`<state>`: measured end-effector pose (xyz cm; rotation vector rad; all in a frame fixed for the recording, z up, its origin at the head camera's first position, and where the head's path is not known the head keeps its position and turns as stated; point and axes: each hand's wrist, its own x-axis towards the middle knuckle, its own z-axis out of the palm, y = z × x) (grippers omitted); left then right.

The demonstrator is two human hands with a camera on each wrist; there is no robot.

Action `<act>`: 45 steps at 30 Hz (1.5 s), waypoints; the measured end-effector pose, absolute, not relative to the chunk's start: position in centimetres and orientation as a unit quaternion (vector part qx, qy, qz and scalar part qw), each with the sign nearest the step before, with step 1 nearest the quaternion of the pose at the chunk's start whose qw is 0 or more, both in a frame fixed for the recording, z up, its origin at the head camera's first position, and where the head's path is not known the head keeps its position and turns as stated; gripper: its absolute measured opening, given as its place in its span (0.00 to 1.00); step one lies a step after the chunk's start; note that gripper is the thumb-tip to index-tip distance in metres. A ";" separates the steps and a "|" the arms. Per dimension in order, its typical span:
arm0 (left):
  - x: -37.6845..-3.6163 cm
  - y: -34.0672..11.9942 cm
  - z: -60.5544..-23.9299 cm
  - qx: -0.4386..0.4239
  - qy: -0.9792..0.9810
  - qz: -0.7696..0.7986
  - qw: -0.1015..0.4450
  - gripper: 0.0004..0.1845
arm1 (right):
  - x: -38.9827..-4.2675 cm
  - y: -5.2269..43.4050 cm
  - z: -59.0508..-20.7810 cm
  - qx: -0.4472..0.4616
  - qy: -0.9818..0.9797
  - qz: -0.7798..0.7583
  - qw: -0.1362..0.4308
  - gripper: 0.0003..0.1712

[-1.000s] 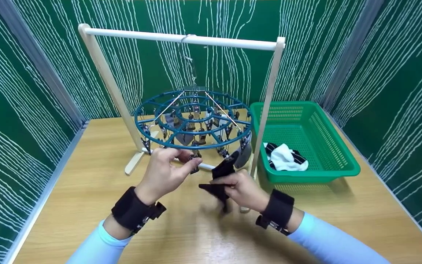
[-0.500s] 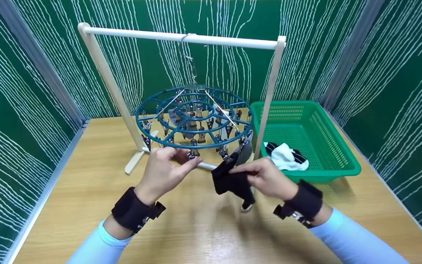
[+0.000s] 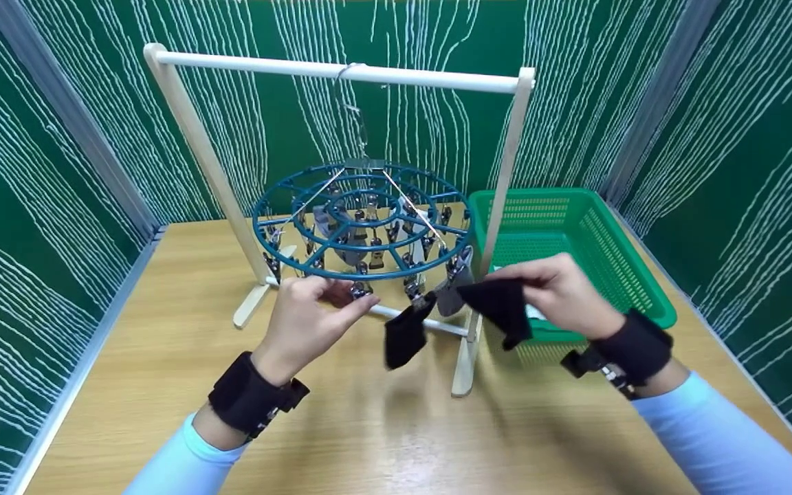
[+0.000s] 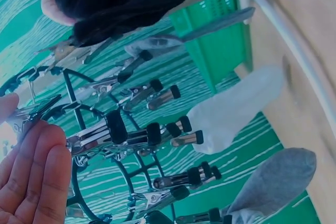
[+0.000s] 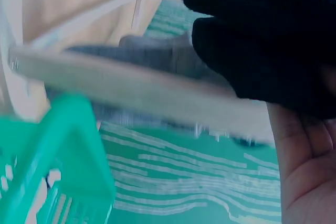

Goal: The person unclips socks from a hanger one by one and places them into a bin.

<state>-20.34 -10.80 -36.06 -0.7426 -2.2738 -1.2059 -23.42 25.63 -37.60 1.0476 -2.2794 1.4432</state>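
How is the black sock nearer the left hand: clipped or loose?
Clipped: the black sock hangs from a metal clip in the head view, unheld.

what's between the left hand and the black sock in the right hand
In the head view, another black sock hanging from a clip, then a grey sock; the stand's lower bar runs behind.

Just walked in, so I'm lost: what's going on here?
A person is working at a round clip hanger. Their right hand holds a black sock beside it; the left hand pinches a clip under the near rim. A second black sock hangs from a nearby clip, and grey socks hang there too. White cloth shows in the green basket.
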 end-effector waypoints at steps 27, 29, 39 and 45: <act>-20.7 -10.8 -36.4 -0.277 -0.822 -0.435 0.243 0.08 | -31.9 35.0 -36.2 0.117 -0.966 0.227 0.039 0.24; -20.7 -10.8 -36.5 -0.277 -0.821 -0.435 0.243 0.08 | -32.5 34.9 -36.8 0.123 -0.971 0.203 0.030 0.25; -20.6 -10.9 -36.6 -0.272 -0.826 -0.437 0.228 0.08 | -36.3 33.4 -41.2 0.136 -0.980 0.141 -0.047 0.08; -20.5 -11.0 -36.4 -0.272 -0.830 -0.433 0.225 0.08 | -43.1 35.9 -48.6 0.185 -0.976 0.106 -0.054 0.06</act>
